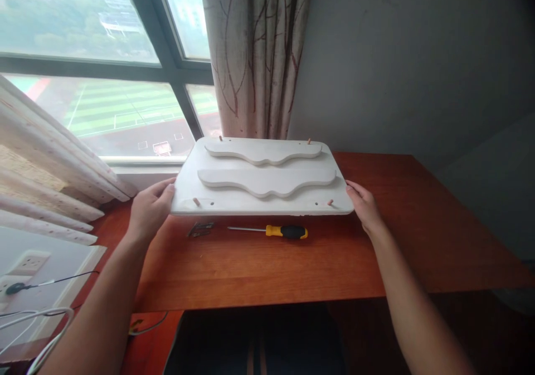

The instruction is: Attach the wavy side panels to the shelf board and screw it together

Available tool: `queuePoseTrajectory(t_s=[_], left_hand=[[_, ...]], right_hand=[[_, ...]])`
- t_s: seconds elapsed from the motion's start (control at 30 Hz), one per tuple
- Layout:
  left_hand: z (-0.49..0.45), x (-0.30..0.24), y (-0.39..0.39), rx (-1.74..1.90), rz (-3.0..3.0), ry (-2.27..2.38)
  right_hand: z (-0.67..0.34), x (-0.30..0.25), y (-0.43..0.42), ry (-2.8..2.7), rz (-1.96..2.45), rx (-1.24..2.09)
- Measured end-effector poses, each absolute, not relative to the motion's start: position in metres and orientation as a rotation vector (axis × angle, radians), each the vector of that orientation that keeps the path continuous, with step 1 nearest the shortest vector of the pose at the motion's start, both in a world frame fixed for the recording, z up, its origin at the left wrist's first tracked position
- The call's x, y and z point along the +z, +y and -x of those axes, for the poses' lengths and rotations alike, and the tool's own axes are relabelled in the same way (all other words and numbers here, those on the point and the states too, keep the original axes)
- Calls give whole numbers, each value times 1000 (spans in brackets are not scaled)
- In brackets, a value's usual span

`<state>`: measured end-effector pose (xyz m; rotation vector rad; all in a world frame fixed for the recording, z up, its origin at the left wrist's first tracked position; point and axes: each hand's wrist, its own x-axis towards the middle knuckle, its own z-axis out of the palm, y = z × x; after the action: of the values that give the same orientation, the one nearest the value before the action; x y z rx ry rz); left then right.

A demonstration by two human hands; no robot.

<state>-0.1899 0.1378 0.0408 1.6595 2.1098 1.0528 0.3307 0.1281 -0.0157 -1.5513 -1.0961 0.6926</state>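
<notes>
The fingers (165,189) of my left hand (149,209) were curled over the left end of a white board (234,199), thumb beneath, gripping it. The fingers (355,189) of my right hand (364,205) lay straight against the board's right corner, pressing in, so the board was held between both hands; I could not tell whether they hooked under the edge. The board lay flat and low over the far middle of the wooden counter (251,274). Two wavy white strips (267,181) rested on top of it, one behind the other, and short wooden pegs (195,201) stood near its corners. Just in front of the board, on the counter, lay a yellow-and-black screwdriver (288,232), and beside its tip a small dark packet (201,229). Behind the board hung a patterned curtain (254,52), with a window (104,57) to its left.
</notes>
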Motion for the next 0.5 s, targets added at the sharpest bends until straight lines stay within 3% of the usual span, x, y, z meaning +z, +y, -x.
queuePoseTrajectory(t_s=[0.5], left_hand=[[132, 27, 109, 1029, -1638, 2092]], right_hand=[[-389, -27, 77, -899, 1562, 682]])
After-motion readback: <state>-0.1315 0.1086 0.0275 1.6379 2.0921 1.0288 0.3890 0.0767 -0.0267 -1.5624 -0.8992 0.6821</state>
